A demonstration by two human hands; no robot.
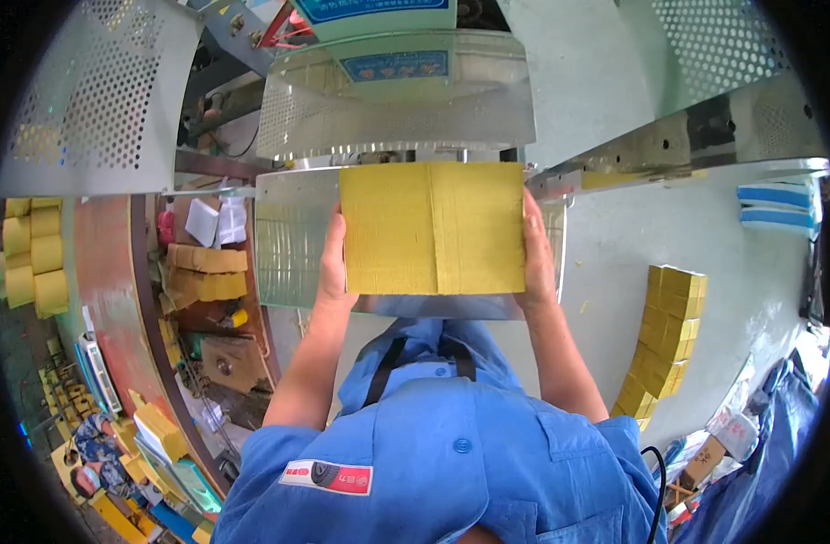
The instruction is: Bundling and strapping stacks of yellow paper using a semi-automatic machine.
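Note:
A yellow rectangular block (392, 231), which looks like pressed paper stacks with a seam down the middle, is held level in front of my chest. My left hand (334, 254) presses against its left end, and my right hand (538, 249) is closed on the right end. The fingers are partly hidden behind the block. Beneath it lies a clear tray or plate (292, 263) of the machine, its left part in sight. Whether the block touches that plate I cannot tell. Just beyond stands a curved transparent guard (388, 113).
Perforated metal panels (97, 100) flank the machine, and a steel rail (705, 136) runs on the right. Yellow blocks (669, 317) stand in a row on the right-hand floor. To the left are a reddish table (111, 272), cardboard (206, 272) and another person (106, 458).

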